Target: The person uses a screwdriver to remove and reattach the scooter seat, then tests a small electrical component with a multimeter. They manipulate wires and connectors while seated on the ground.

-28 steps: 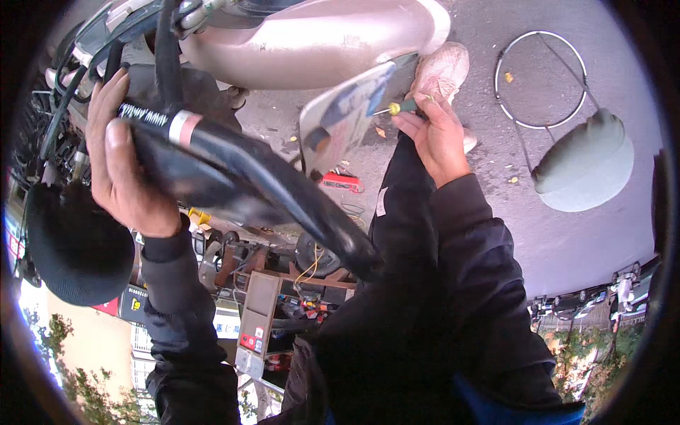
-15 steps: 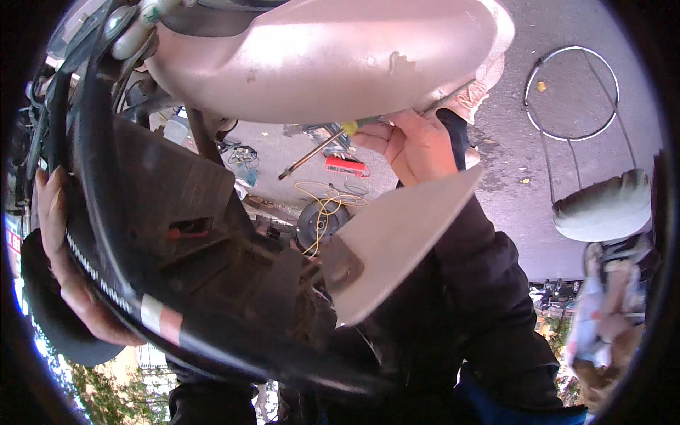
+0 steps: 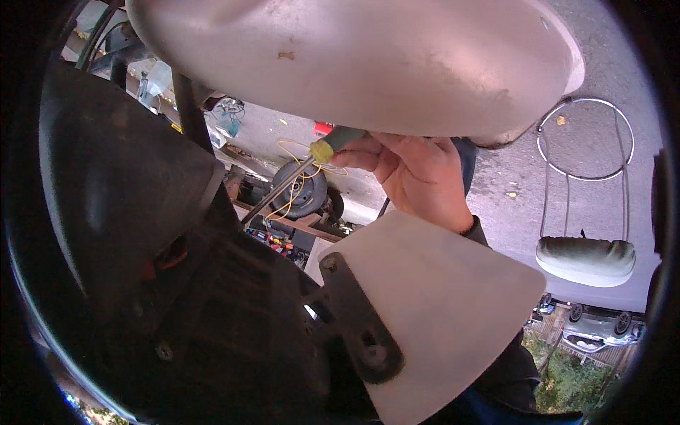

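My right hand (image 3: 421, 170) is closed around the green and yellow handle of a screwdriver (image 3: 283, 185), just under a smooth silvery-pink vehicle body panel (image 3: 354, 67). Its metal shaft slants down to the left, and the tip comes close to the edge of a dark plastic part (image 3: 127, 163); whether they touch is unclear. Below the hand, a pale, flat plate (image 3: 446, 297) is fixed to a black bracket (image 3: 361, 319) with screw heads. A dim patch at the lower left rim may be my left hand (image 3: 60, 365), but its fingers cannot be made out.
Behind the screwdriver lie a black wheel (image 3: 301, 195) with a yellow cord (image 3: 283, 149) and a small red object (image 3: 323, 129). At right on the pavement is a stool with a metal ring base (image 3: 586, 172) and a padded seat (image 3: 585, 262). A parked car (image 3: 602, 329) shows beyond.
The view has moved closer to the dark part and the pale plate. The screwdriver tip now appears nearer the dark part. My left hand, earlier plain on the black curved edge, has almost left view.
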Motion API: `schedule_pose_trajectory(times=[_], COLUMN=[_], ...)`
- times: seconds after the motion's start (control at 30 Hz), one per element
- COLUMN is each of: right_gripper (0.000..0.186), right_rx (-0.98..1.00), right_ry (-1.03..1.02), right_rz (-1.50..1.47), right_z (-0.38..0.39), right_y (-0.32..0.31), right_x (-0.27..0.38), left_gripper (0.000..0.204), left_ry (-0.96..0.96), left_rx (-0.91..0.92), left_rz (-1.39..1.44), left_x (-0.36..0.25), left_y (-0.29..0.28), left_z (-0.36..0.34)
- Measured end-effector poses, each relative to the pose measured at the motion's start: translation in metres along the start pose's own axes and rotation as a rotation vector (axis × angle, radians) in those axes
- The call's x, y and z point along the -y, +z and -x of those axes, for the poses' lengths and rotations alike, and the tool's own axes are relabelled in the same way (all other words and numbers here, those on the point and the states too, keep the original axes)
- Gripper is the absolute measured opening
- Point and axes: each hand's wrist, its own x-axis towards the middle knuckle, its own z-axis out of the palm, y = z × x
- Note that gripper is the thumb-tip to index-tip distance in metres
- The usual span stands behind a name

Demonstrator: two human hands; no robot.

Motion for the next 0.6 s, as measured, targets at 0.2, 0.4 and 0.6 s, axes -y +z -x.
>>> schedule_pose_trajectory(times=[0.2,0.4,0.6], right_gripper=[0.024,0.028,0.031], right_rx=[-0.041,-0.056,-0.061], right_ry=[-0.024,0.072,0.074], right_rz=[0.293,0.073,0.094], right_z=[0.006,0.01,0.013], right_y=[0.005,0.007,0.01], right_x=[0.003,0.007,0.004], left_gripper=[0.09,0.088,0.086], left_ry=[-0.005,-0.009,-0.013], left_rx=[0.021,0.045,0.087], left_rz=[0.027,0.049,0.065], left_x=[0.006,0.006,0.005], left_y=[0.003,0.004,-0.001], left_z=[0.002,0.003,0.004])
